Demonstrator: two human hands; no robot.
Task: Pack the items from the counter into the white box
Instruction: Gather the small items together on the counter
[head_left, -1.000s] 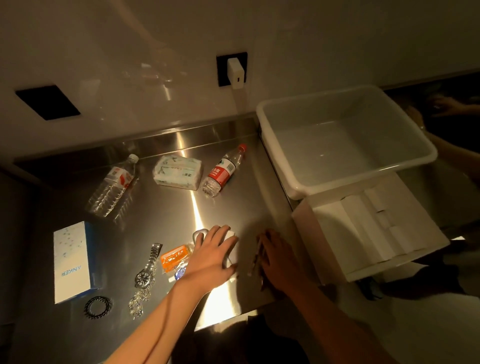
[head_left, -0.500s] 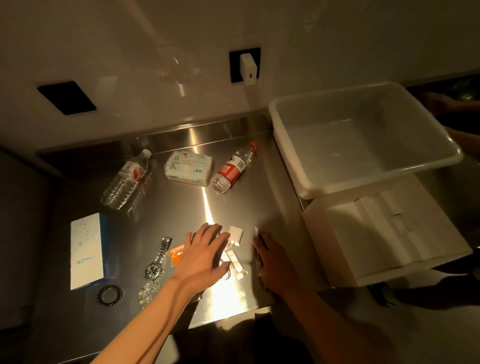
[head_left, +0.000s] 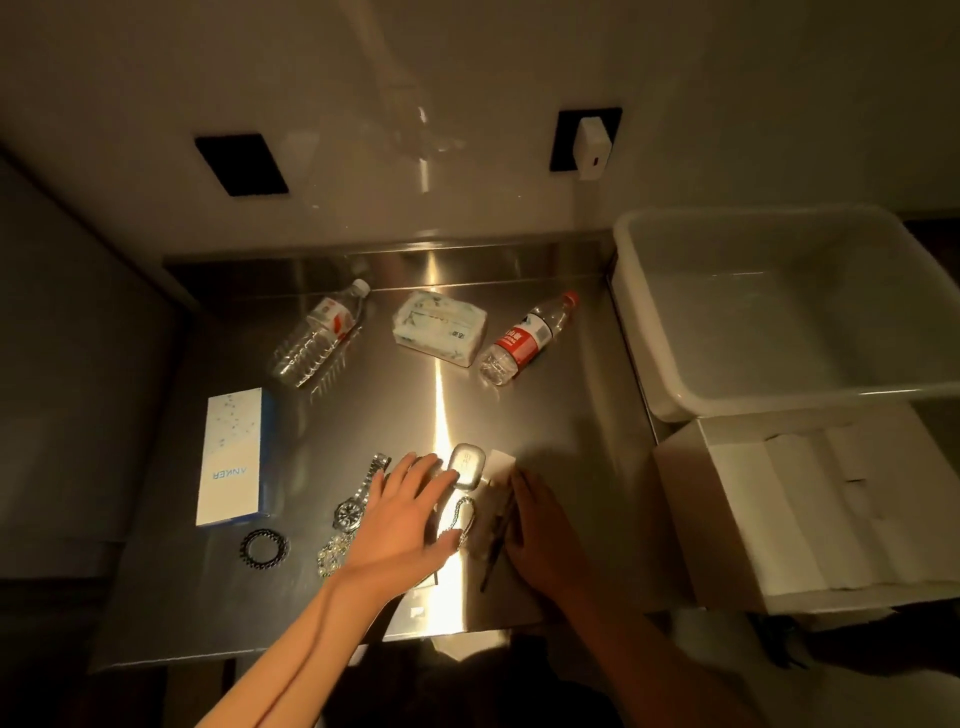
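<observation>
Both hands lie low centre of the frame, flat on the steel counter (head_left: 545, 395) among the small items. The left hand (head_left: 402, 512) has its fingers extended and spread, palm down, holding nothing; its fingertips touch the near edge of a small silver case (head_left: 466, 466). The right hand (head_left: 540, 530) is also flat with straight fingers, gripping nothing, resting over a dark pen (head_left: 496, 543) beside a white card (head_left: 501, 462). A chain (head_left: 457, 519) lies between the two hands.

Judgement: the step in hand is gathering the small pieces for a first pick. None is yet lifted. The silver case sits just beyond the left fingertips, above and slightly right of the palm, so it should be drawn back under the fingers and pinched by its sides. The chain and pen are thin and flat on smooth metal; sliding them to the counter edge or pinching from the ends would likely serve better than a flat press.

The white box (head_left: 691, 519) stands open at lower right of the frame, just off the counter's right edge and right of the right hand. A white tub (head_left: 644, 332) sits above it.

Further items await: a watch (head_left: 358, 493), a pearl bracelet (head_left: 330, 556) and a black ring (head_left: 263, 546) left of the left hand, a blue-and-white carton (head_left: 231, 457) at mid left, two bottles (head_left: 317, 340) (head_left: 524, 338) and a tissue pack (head_left: 439, 327) at upper centre.
</observation>
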